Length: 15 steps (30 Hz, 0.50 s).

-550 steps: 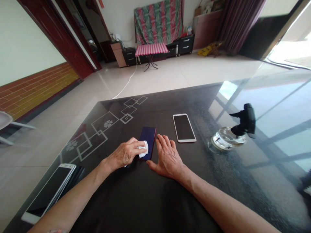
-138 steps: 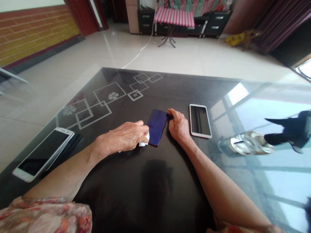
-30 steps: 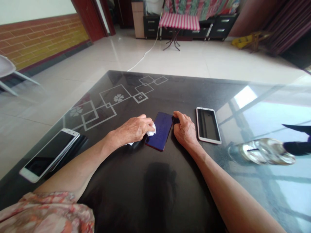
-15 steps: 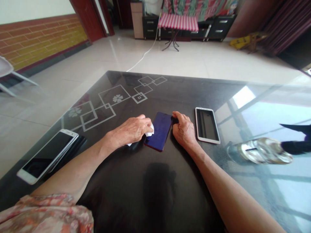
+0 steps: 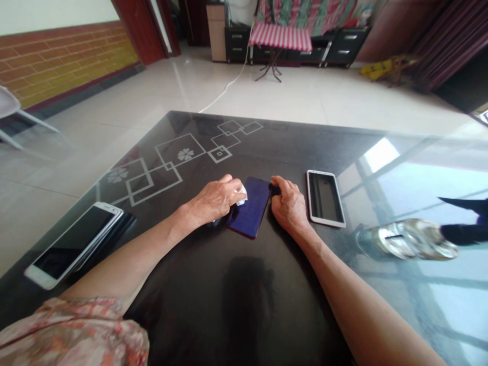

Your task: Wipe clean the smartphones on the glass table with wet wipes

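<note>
A blue-purple smartphone (image 5: 249,211) lies flat on the black table in the middle of the head view. My left hand (image 5: 221,198) is closed on a crumpled white tissue (image 5: 241,195), which rests at the phone's upper left edge. On the other side my right hand (image 5: 288,202) is curled, its fingertips gripping the phone's right edge near the top corner; its thumb is mostly hidden. Just right of that hand lies a white-framed phone (image 5: 326,198), screen up.
At the left of the glossy table (image 5: 190,305), a white phone (image 5: 74,246) lies on other flat dark and light devices. A clear bottle (image 5: 407,238) with a black top, possibly a sprayer, lies at right. A striped-cloth stand (image 5: 281,37) is beyond the table.
My left hand has slid slightly right and up with the tissue along the phone's left side. My right hand and the phone stay in place.
</note>
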Tool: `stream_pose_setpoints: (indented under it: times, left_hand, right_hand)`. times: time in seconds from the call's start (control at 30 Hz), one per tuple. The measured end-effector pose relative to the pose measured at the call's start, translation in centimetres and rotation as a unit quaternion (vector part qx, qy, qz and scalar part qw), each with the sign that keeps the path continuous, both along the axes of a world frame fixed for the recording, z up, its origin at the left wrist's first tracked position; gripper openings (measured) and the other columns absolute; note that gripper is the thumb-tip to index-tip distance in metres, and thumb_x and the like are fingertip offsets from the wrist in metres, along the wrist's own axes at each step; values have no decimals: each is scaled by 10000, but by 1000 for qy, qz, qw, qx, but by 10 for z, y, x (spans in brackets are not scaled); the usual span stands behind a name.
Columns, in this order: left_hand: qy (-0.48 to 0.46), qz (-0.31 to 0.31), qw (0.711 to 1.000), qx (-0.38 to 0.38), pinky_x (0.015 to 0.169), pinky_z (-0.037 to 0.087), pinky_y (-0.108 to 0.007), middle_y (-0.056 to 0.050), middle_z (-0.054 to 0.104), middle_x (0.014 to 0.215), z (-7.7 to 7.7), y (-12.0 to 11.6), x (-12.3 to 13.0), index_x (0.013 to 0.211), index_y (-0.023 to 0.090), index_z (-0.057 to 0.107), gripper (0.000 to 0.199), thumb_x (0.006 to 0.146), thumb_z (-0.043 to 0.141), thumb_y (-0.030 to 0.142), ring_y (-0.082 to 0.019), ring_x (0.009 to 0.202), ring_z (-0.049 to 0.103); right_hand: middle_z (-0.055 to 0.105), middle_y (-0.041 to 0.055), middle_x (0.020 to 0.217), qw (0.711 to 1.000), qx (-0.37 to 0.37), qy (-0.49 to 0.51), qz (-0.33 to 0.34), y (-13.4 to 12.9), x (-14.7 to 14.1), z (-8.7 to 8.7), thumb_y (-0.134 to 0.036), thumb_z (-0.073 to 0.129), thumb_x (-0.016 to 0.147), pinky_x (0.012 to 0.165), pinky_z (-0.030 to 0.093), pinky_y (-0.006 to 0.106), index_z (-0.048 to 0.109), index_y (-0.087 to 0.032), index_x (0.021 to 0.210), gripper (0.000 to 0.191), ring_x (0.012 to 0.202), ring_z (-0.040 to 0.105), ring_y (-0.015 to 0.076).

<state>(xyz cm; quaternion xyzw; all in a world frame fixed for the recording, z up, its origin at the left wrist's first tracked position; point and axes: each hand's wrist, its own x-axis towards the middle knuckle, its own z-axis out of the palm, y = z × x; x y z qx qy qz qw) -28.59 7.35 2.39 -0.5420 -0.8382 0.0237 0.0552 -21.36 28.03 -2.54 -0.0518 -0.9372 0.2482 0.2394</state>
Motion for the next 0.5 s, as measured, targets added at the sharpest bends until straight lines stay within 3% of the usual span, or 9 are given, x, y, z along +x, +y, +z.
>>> stream_pose_setpoints:
  times: [0.13,0.37,0.5]
  left_hand:
    - [-21,-16,1000,-17,662,423,-241,-46,611,1043,8,-5,1,996,239,690,351,885,431,30,-177,882,483]
    - [-14,5,998,57,730,464,-244,-49,622,1106,-9,-1,-3,1075,257,690,389,918,394,59,-176,939,500]
    - [-10,-3,998,58,743,473,-246,-57,625,1107,-9,3,-7,1087,255,694,395,920,388,69,-174,941,507]
  right_hand:
    - [687,128,1088,1000,-1,-6,-2,0,0,0,-32,410,688,924,473,408,610,-102,1185,541,998,590,282]
    - [687,135,1071,1000,-4,7,2,-1,-1,-2,-26,405,692,945,462,408,611,-105,1166,523,1007,591,272]
    - [689,131,1063,1000,-11,9,2,-1,-2,-3,-24,406,694,951,463,410,611,-111,1169,525,1031,585,277]
